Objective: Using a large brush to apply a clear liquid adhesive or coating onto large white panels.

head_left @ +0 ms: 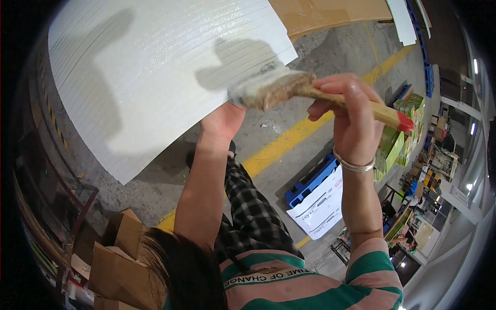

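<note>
My right hand point(354, 111) is closed around the wooden handle of a wide paintbrush point(346, 95), whose handle end is red. The brush is raised over the near right edge of a stack of white sheets point(160, 88), its bristles coated in whitish stuff and blurred. The sheets lie fanned in overlapping strips, with wet-looking shiny patches on top. At their near edge is my left hand point(225, 121); its fingers are hidden by the sheets and the brush, so its grip does not show. Shadows of an arm and the brush fall across the white surface.
Brown cardboard point(336, 18) lies beyond the sheets. Open cardboard boxes point(121, 268) stand at the lower left. A blue pallet point(312, 181) bears a white printed sheet point(320, 209) to the right. Green packages point(392, 147) are stacked farther right. A yellow line point(279, 147) crosses the concrete floor.
</note>
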Tool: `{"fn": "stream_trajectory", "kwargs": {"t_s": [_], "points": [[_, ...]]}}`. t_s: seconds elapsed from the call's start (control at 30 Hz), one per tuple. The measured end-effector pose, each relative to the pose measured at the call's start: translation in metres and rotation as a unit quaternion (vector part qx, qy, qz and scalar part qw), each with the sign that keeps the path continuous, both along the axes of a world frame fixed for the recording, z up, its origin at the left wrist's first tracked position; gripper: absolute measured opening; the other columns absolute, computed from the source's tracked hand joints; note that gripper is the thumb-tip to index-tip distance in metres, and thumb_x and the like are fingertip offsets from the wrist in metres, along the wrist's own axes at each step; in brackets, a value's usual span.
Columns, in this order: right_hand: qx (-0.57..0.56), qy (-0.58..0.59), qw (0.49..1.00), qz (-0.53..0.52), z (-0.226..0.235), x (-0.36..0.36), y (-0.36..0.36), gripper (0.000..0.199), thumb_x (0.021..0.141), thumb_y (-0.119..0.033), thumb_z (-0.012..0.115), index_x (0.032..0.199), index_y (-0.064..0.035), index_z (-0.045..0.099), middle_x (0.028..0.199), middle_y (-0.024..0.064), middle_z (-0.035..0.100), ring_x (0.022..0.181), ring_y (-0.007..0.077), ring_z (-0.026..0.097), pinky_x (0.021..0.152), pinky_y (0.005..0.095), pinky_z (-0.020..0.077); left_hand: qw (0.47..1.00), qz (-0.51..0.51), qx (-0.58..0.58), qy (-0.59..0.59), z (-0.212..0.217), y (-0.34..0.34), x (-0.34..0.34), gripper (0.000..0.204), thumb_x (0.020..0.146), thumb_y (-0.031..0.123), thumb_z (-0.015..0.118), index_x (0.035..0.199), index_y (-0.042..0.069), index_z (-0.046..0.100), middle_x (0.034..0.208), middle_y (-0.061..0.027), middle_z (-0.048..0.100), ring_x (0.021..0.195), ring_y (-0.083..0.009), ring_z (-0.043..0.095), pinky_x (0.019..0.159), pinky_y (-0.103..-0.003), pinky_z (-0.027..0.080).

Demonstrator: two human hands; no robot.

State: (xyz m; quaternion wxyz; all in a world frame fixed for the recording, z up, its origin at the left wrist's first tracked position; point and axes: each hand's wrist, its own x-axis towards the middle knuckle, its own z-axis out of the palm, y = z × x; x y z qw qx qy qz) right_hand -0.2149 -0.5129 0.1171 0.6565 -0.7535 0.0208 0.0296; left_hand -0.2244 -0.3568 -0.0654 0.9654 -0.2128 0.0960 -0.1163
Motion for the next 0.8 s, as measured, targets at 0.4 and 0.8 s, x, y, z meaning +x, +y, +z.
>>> {"fn": "stream_trajectory", "kwargs": {"t_s": [0.4,0.8], "points": [[-0.017,0.01,1.0,0.0,0.004,-0.019,-0.002,0.034,0.09,-0.022,0.05,0.086,0.0094,0.062,0.089,0.0192,0.061,0.063,0.0239,0.063,0.06,0.0321,0.0515,0.988,0.047,0.148,-0.018,-0.007,0.027,-0.021,0.042,0.093,0.037,0.043,0.121,0.007,0.05,0.122,-0.0086,0.055,0.111,-0.0256,0.052,0.096,-0.043,0.041],[-0.213,-0.098,0.969,0.077,-0.018,-0.061,0.04,0.015,0.084,-0.009,0.06,0.089,0.0039,0.065,0.094,0.0167,0.063,0.082,0.022,0.063,0.072,0.0292,0.0507,0.957,0.082,0.268,0.073,0.036,0.084,-0.06,0.056,0.095,0.043,0.032,0.136,0.005,0.035,0.138,-0.0136,0.04,0.126,-0.0344,0.041,0.11,-0.05,0.021]]}}
